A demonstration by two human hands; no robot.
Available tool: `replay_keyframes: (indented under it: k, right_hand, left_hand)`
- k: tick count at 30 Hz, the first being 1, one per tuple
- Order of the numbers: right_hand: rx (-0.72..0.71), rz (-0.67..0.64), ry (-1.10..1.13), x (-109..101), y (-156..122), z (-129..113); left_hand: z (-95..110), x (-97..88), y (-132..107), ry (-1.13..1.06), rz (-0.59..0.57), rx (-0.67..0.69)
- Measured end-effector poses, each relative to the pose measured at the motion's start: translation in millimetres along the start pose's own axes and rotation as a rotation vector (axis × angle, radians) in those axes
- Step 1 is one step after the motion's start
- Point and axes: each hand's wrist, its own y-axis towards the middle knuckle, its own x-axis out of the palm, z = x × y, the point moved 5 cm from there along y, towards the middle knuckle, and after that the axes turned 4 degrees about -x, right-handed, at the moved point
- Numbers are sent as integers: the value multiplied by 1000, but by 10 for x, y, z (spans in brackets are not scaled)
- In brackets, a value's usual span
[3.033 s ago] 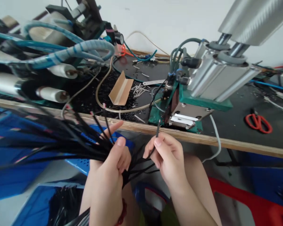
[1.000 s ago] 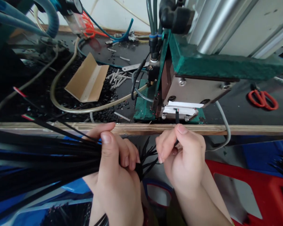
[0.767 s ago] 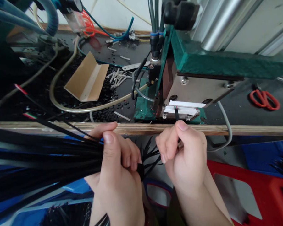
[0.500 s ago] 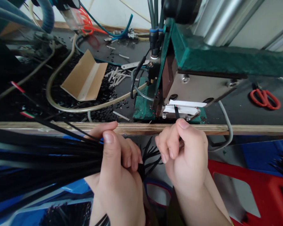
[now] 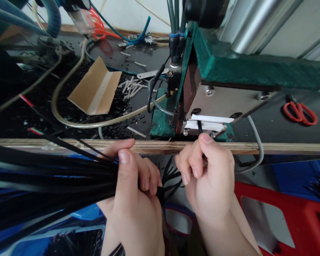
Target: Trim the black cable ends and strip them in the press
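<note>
A thick bundle of black cables (image 5: 56, 177) runs through my left hand (image 5: 136, 192), whose fingers are wrapped round it. Two cable ends at the far left show bared red, white and green wires. Between thumb and forefinger, my right hand (image 5: 208, 170) pinches a single black cable (image 5: 200, 127). That cable's far end lies in the narrow gap between the white-taped upper and lower jaws of a green press machine (image 5: 218, 99); its tip is hidden there. Loose cable tails (image 5: 172, 176) stick out between my hands.
On the dark bench are a folded cardboard piece (image 5: 96, 87), grey tube offcuts (image 5: 133, 87), many black scraps and red-handled scissors (image 5: 300, 112). A beige hose (image 5: 69, 122) curves across it. The wooden bench edge (image 5: 160, 145) lies just beyond my hands. Below right is a red stool (image 5: 272, 199).
The loose cable ends at the far left have shifted slightly right and down. My left hand has moved a touch to the right; my right hand holds nearly still at the press.
</note>
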Motion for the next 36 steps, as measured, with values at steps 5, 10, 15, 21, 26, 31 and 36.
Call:
replay_keyframes:
  k: [5,10,15,21,26,31,36]
  right_hand:
    - [-14,-24,33,15,11,-16]
    - [-17,-26,40,14,20,-16]
    - [-26,-22,35,4,14,-7]
    - [-72,-48,39,-2,7,35]
    - [-213,-131,6,-52,-67,124]
    - [-311,-411,-175,-12,-163,195]
    - [-298,-623,-173,123,-271,184]
  left_hand:
    - [8,25,6,-41,-5,24]
    - [-3,9,12,-30,-2,33]
    - [-9,12,3,-26,0,42]
    - [6,-9,1,-6,13,58]
    - [46,-89,35,18,-76,87]
    - [67,-166,27,46,-119,10]
    - [85,-273,-12,126,-195,-108]
